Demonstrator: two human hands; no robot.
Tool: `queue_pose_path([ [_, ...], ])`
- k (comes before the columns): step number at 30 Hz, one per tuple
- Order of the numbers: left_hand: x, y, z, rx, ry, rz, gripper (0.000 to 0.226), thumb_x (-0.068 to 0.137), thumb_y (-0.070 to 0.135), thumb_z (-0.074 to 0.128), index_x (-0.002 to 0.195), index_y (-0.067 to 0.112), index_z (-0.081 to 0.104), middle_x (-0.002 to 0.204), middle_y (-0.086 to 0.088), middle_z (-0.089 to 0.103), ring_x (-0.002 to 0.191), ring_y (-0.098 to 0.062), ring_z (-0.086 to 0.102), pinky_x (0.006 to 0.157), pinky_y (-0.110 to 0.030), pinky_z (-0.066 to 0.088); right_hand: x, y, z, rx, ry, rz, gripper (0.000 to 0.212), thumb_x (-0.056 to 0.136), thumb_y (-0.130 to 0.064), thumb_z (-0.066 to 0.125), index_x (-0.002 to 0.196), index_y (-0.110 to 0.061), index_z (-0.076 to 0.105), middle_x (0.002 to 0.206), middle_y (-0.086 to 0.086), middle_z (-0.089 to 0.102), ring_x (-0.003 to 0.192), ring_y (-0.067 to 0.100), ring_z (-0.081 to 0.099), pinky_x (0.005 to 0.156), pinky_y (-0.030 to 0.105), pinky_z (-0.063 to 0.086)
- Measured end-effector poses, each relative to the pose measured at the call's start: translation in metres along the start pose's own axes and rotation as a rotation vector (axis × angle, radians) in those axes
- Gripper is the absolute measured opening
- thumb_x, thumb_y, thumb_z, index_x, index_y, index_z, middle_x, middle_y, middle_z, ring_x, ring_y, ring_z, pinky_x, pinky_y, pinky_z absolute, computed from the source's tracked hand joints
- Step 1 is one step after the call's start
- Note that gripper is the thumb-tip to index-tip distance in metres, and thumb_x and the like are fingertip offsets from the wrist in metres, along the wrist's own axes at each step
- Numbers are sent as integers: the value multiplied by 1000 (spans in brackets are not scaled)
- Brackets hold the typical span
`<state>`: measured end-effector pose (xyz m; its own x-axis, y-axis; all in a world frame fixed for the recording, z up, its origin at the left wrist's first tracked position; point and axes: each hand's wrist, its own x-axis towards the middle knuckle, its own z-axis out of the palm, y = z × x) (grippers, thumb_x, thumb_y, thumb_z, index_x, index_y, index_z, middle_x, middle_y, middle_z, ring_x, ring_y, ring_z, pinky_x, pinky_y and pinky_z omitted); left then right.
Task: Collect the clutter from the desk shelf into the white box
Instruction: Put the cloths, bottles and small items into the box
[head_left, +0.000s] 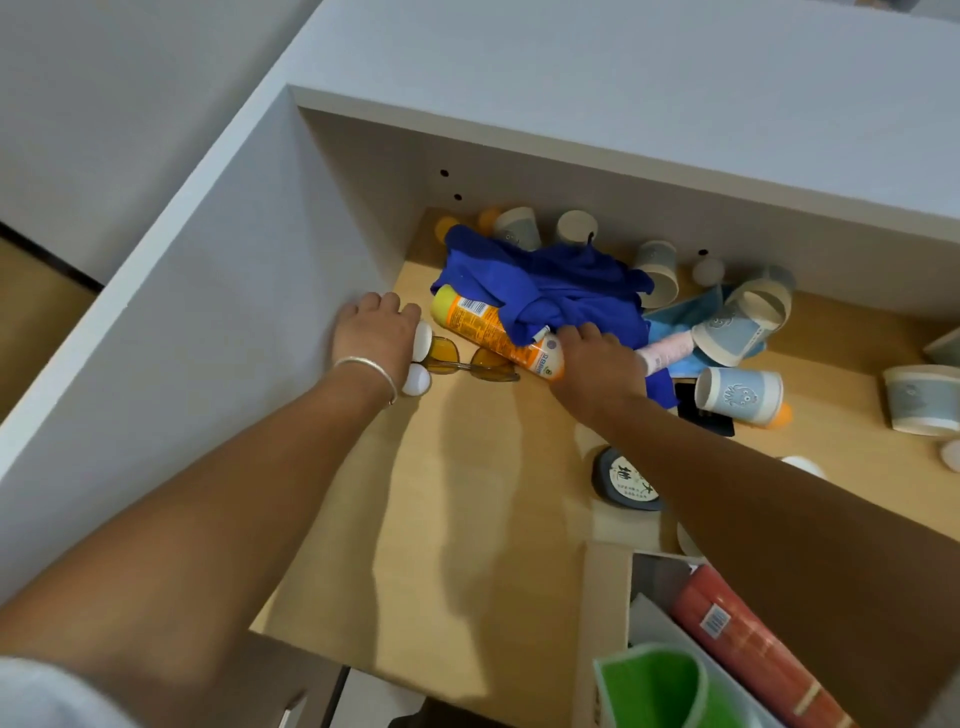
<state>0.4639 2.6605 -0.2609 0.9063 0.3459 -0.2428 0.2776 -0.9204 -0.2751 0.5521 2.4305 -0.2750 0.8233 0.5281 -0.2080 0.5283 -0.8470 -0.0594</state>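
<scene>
My left hand (375, 332) closed over white balls (422, 338) by the shelf wall while my right hand (592, 358) clamped the orange bottle (493, 332) to lift it boxward

Bare shelf (467, 519) in front; blue cloth (566, 291) and paper cups (737, 392) crowd the back.

Cloth (561, 291) draped over can (498, 332), glasses (467, 364) before it, cups (737, 389) right, box (675, 649) perhaps nearest.

L hand (375, 338) on white balls (422, 338), R hand (597, 358) grips orange can (493, 332).
</scene>
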Motion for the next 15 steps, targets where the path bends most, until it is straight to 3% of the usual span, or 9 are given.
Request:
queue_pose_path([
  [5,-23,0,-2,-116,131,-39,45,75,28,67,115,17,49,116,-7,56,111,-29,50,87,-40,41,-23,7,-5,54,0,-11,48,84,-35,63,125,-16,47,116,7,54,103,27,54,79,37,42],
  [8,-46,5,-17,-220,211,-14,41,75,24,67,112,15,52,112,-8,58,106,-31,52,83,-41,42,-43,19,-17,48,-6,-3,43,83,-31,63,122,-17,51,111,7,55,99,27,56,70,34,42],
  [15,-136,55,-77,-403,355,147,52,64,27,76,112,17,56,108,-5,60,102,-29,53,82,-38,41,-122,70,-57,-36,-20,-52,39,80,-34,65,116,-22,54,110,5,59,94,24,58,74,35,46],
])
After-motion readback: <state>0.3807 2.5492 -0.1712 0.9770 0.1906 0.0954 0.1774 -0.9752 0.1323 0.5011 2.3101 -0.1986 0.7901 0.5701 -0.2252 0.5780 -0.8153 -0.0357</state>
